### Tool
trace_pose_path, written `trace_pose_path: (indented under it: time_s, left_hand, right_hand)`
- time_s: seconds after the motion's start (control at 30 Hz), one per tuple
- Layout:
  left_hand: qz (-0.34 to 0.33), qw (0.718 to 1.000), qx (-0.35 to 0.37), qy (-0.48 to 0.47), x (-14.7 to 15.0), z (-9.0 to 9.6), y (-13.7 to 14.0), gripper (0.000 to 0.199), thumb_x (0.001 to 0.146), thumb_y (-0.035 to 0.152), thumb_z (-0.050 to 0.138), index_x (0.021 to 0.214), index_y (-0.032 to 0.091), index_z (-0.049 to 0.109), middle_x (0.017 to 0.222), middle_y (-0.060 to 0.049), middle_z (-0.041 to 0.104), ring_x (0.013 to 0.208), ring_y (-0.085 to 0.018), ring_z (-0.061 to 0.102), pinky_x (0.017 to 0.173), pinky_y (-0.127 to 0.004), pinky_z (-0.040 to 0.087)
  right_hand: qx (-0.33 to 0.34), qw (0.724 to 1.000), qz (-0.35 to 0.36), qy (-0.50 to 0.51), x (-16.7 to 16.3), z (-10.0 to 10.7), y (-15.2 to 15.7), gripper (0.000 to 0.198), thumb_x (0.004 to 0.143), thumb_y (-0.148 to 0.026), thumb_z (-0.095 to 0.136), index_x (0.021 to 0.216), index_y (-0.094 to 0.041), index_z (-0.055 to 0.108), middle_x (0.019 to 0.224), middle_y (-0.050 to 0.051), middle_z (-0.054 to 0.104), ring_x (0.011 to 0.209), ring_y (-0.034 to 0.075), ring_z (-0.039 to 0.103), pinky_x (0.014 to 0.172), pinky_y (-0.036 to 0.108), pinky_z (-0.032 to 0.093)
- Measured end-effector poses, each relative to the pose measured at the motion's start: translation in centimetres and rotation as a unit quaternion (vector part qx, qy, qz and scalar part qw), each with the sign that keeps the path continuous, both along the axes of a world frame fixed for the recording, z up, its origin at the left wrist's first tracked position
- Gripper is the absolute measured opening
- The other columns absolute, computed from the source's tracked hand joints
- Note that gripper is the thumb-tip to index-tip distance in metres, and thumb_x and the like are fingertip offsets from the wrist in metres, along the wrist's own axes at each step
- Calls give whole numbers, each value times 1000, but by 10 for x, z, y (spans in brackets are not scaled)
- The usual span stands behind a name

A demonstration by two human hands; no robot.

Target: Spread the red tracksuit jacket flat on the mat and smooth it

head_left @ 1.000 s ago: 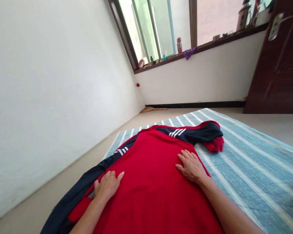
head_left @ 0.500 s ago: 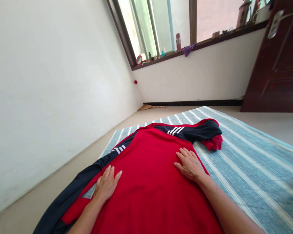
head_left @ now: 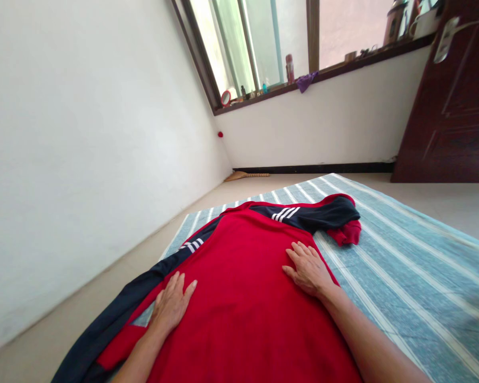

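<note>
A red jacket (head_left: 239, 276) with navy sleeves and white stripes lies spread over a blue-and-white striped cloth (head_left: 407, 266). On its left edge, near the left sleeve (head_left: 131, 298), my left hand (head_left: 171, 302) rests flat with the thumb apart. My right hand (head_left: 308, 267) lies palm down close to the jacket's right edge, fingers stretched out. Neither hand grips the fabric. The right sleeve (head_left: 319, 215) reaches out to the right, its red end (head_left: 347, 234) folded back. The jacket's lower end runs out of view at the bottom.
A white wall (head_left: 83, 133) rises on the left. Beyond the cloth, a brush-like wooden object (head_left: 245, 175) lies on the floor by the skirting. Bottles, a small mirror (head_left: 225, 98) and a purple cloth (head_left: 306, 81) are on the windowsill. A dark red door (head_left: 455, 117) stands at right.
The view has shifted very slightly. Both hands stay flat on the jacket in about the same places, and the jacket lies as before.
</note>
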State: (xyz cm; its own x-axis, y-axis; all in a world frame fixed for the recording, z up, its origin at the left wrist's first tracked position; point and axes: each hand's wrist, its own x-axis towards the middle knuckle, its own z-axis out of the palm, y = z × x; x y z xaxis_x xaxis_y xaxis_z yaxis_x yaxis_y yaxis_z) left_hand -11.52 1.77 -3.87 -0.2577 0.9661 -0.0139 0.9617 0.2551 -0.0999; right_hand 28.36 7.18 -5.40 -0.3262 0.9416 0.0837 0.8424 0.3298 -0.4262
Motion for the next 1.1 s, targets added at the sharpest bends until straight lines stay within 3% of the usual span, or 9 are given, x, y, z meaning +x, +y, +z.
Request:
trace_pose_path:
  time_s: [0.47,0.83,1.1]
  left_hand:
    - [18,1000,9,7,-2,-2,5,65,88,50,23,137,15,48,144,-14,48,141,-27,31,109,-45,31]
    - [36,999,18,11,-2,2,11,66,85,45,30,135,5,47,145,-17,45,139,-25,36,111,-40,33]
    - [23,997,63,46,30,12,30,59,87,39,32,132,4,49,146,-18,44,135,-25,41,110,-41,34]
  right_hand:
    - [0,1000,2,11,0,-1,1,52,92,-45,46,136,-18,51,150,12,39,141,29,28,115,46,19]
    - [-1,1000,0,26,1,6,0,51,91,-43,47,134,-16,53,149,14,39,140,30,29,115,46,20]
    - [-4,1000,-1,28,1,7,0,52,91,-44,47,135,-15,52,149,15,40,140,31,29,115,46,19]
